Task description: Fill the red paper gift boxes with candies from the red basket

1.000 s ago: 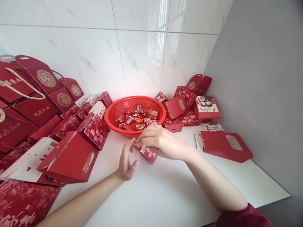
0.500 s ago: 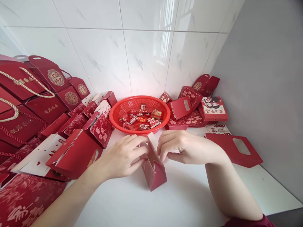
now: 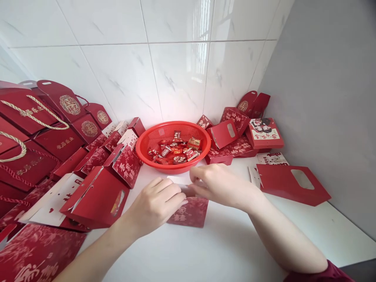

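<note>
A small red paper gift box [image 3: 192, 213] with pale printed characters stands on the white table in front of me, its broad side facing me. My left hand [image 3: 160, 201] is closed on its upper left edge, fingers bent over the top. At the upper right edge, my right hand [image 3: 216, 182] has its fingers curled and pinched on the box's top. A white inner flap shows between the hands; the rest of the opening is hidden behind my fingers. Just beyond stands a red plastic basket [image 3: 173, 169] holding several wrapped candies [image 3: 179, 150].
Red gift boxes [image 3: 96, 196] and rope-handled bags [image 3: 29, 113] crowd the left side. More boxes [image 3: 235, 143] are piled at the back right. A flat red box [image 3: 282, 180] with an oval window lies at the right. A tiled wall [image 3: 179, 78] closes the back.
The box has turned from end-on to broad side towards me. My right hand has shifted slightly left over its top, and the left hand has come down a little. The view has tilted slightly.
</note>
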`<action>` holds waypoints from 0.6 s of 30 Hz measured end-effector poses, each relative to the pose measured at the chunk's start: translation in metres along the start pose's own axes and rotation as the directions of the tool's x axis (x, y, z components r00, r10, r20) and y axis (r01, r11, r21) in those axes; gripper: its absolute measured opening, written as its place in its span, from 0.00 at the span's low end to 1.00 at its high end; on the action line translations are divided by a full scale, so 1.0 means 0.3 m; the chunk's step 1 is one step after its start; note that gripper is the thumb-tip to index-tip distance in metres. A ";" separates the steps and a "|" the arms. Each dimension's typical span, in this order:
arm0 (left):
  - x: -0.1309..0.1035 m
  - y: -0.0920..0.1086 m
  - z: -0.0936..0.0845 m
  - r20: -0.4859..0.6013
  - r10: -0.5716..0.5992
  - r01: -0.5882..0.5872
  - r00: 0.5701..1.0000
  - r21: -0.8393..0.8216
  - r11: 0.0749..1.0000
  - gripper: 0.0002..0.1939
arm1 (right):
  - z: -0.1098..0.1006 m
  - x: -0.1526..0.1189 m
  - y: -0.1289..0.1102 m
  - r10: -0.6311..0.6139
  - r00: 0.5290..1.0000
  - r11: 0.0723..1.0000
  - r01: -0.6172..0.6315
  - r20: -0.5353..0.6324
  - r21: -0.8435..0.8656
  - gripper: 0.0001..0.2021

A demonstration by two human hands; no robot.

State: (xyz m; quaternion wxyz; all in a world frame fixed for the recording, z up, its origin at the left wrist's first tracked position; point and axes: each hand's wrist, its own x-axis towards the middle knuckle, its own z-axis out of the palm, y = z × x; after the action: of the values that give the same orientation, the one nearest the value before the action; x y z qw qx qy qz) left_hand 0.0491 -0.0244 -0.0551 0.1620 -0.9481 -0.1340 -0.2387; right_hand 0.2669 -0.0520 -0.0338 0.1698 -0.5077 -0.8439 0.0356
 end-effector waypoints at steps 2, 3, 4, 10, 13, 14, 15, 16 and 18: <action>0.013 0.014 0.003 -0.039 0.037 -0.037 0.999 -0.014 0.999 0.07 | 0.000 0.007 0.004 0.004 0.999 0.996 -0.008 -0.053 -0.088 0.09; 0.018 0.022 0.006 -0.060 0.043 -0.045 0.997 -0.031 0.998 0.07 | -0.002 0.010 0.008 0.017 0.997 0.993 -0.025 -0.073 -0.118 0.10; 0.023 0.029 0.010 -0.076 0.041 -0.045 0.996 -0.055 0.997 0.08 | -0.005 0.012 0.011 0.029 0.996 0.991 -0.039 -0.080 -0.127 0.11; 0.031 0.017 0.064 -0.076 -0.044 0.022 0.996 -0.272 0.962 0.06 | -0.018 0.002 0.017 -0.091 0.995 0.992 0.094 0.041 -0.082 0.13; 0.025 -0.024 0.099 -0.072 -0.068 0.029 0.995 -0.438 0.898 0.11 | -0.015 0.007 0.037 -0.016 1.000 0.985 0.017 0.003 -0.173 0.12; 0.022 -0.037 0.106 -0.055 -0.077 0.041 0.995 -0.480 0.876 0.12 | -0.011 0.013 0.049 0.019 1.000 0.981 -0.022 -0.018 -0.190 0.12; 0.018 -0.048 0.109 -0.024 -0.095 0.070 0.995 -0.503 0.861 0.14 | -0.006 0.021 0.064 0.045 0.998 0.980 -0.052 -0.040 -0.191 0.12; 0.016 -0.057 0.107 0.018 -0.120 0.112 0.993 -0.508 0.854 0.15 | 0.001 0.031 0.079 0.058 0.996 0.982 -0.068 -0.060 -0.174 0.12; 0.016 -0.070 0.087 0.120 -0.179 0.215 0.977 -0.475 0.853 0.18 | 0.016 0.052 0.108 0.045 0.995 0.994 -0.053 -0.091 -0.093 0.12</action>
State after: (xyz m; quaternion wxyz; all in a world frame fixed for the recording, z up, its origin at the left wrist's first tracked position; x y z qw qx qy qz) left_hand 0.0570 0.0052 -0.0694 -0.1111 -0.9474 -0.1718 -0.2459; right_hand 0.2860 -0.0224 -0.0419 0.1818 -0.5368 -0.8236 -0.0230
